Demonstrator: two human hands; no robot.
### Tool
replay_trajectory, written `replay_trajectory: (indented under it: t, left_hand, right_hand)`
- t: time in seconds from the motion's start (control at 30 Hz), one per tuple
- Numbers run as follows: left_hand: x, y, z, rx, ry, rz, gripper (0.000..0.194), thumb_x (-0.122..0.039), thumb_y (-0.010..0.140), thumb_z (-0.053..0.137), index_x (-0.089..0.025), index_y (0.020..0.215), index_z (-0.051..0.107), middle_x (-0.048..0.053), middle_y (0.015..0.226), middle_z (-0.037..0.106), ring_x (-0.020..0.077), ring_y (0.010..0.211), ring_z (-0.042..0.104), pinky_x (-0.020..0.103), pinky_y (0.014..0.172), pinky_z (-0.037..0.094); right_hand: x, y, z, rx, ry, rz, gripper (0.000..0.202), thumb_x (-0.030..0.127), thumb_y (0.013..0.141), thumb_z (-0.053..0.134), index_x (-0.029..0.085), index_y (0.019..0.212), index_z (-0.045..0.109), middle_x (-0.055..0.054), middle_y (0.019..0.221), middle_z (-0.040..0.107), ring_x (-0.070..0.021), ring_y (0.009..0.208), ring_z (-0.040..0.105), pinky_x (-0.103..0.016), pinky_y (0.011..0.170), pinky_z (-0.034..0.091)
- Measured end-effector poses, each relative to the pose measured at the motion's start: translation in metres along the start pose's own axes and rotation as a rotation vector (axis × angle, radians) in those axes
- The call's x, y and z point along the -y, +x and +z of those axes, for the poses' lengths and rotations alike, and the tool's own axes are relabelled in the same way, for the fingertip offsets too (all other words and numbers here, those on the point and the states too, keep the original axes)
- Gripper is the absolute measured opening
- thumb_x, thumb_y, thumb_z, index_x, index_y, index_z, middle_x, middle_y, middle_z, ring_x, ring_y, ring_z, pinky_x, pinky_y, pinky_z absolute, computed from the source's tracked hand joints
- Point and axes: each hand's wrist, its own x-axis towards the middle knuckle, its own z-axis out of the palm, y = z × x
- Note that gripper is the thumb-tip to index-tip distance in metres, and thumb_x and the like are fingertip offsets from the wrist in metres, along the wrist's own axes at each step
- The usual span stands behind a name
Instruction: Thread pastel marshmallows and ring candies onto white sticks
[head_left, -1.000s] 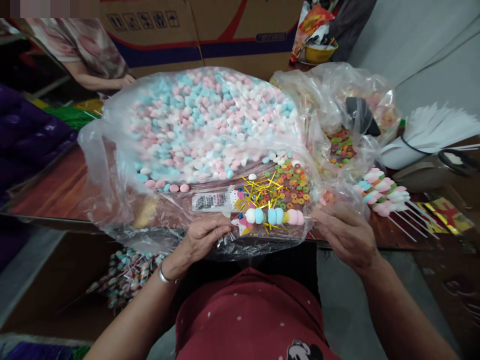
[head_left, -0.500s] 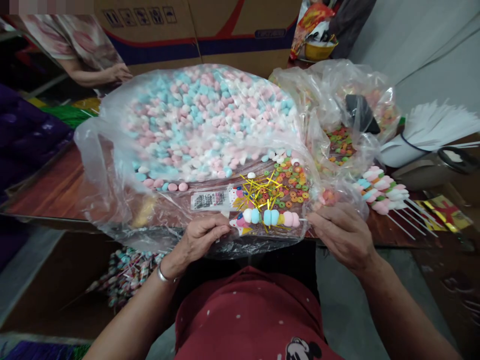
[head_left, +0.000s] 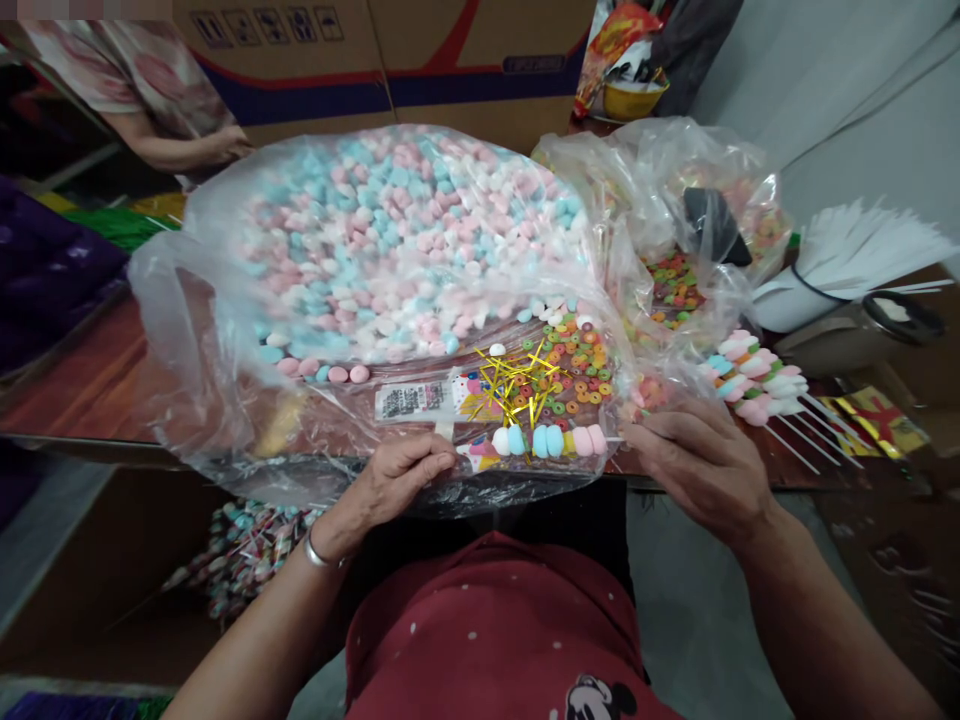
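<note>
A skewer of white, blue, yellow and pink marshmallows (head_left: 553, 440) lies level between my hands at the table's front edge. My left hand (head_left: 409, 475) pinches the printed wrapper (head_left: 480, 457) at the skewer's left end. The bare right end of the stick is between the fingertips of my right hand (head_left: 701, 460). Just behind are gold twist ties (head_left: 517, 380), loose ring candies (head_left: 581, 365) and a labelled packet (head_left: 412, 400). A big clear bag of marshmallows (head_left: 405, 230) spreads behind them.
Finished-looking skewers (head_left: 757, 380) are piled at the right, near a container of white sticks (head_left: 817, 285). Bags of ring candies (head_left: 675, 290) stand behind. Below left, a cardboard box (head_left: 97, 570) holds many wrapped skewers. Another person's hand (head_left: 229, 143) shows at the back left.
My right hand has shifted slightly right. The skewer's marshmallows sit a little further right relative to the ties, and the whole view has shifted slightly.
</note>
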Motion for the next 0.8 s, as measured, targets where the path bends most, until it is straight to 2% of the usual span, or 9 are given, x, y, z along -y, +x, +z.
replay_trajectory:
  t: [0.13, 0.37, 0.53, 0.7, 0.8]
  left_hand:
    - [-0.001, 0.000, 0.000, 0.018, 0.007, -0.020, 0.029, -0.034, 0.092, 0.051, -0.014, 0.077, 0.065, 0.000, 0.067, 0.060, 0.0094, 0.059, 0.050, 0.019, 0.056, 0.040]
    - [-0.007, 0.003, 0.001, 0.073, 0.029, -0.061, 0.032, -0.037, 0.093, 0.048, -0.013, 0.077, 0.064, 0.000, 0.065, 0.058, 0.0091, 0.057, 0.048, 0.019, 0.053, 0.038]
    - [-0.013, 0.011, -0.004, 0.111, 0.099, -0.058, 0.034, -0.037, 0.093, 0.047, -0.014, 0.074, 0.062, -0.002, 0.063, 0.054, 0.0089, 0.059, 0.046, 0.019, 0.055, 0.036]
    - [-0.017, 0.014, -0.009, 0.151, 0.098, -0.075, 0.034, -0.038, 0.093, 0.048, -0.013, 0.075, 0.063, 0.000, 0.066, 0.058, 0.0095, 0.061, 0.048, 0.019, 0.056, 0.037]
    - [-0.017, 0.014, -0.010, 0.152, 0.079, -0.082, 0.035, -0.039, 0.092, 0.048, -0.014, 0.072, 0.062, 0.000, 0.066, 0.057, 0.0098, 0.061, 0.048, 0.019, 0.056, 0.038]
  right_hand:
    - [0.000, -0.001, 0.002, -0.018, 0.046, -0.016, 0.022, 0.008, 0.086, 0.058, 0.017, 0.106, 0.060, -0.006, 0.083, 0.064, -0.0182, 0.077, 0.056, -0.035, 0.072, 0.047]
    - [0.003, 0.005, 0.007, -0.011, 0.090, -0.053, 0.018, 0.010, 0.089, 0.055, 0.019, 0.104, 0.060, -0.004, 0.083, 0.065, -0.0157, 0.075, 0.057, -0.031, 0.069, 0.048]
    - [-0.002, 0.010, 0.007, -0.010, 0.240, 0.018, 0.017, 0.013, 0.090, 0.053, 0.023, 0.103, 0.058, -0.003, 0.084, 0.064, -0.0162, 0.075, 0.058, -0.034, 0.070, 0.050]
    - [-0.004, 0.014, 0.013, 0.018, 0.143, -0.047, 0.015, 0.012, 0.090, 0.051, 0.022, 0.097, 0.059, -0.003, 0.079, 0.065, -0.0165, 0.072, 0.058, -0.034, 0.067, 0.047]
    - [-0.005, 0.013, 0.013, 0.010, 0.152, -0.037, 0.015, 0.012, 0.090, 0.052, 0.022, 0.099, 0.059, -0.003, 0.082, 0.064, -0.0162, 0.073, 0.057, -0.034, 0.067, 0.047]
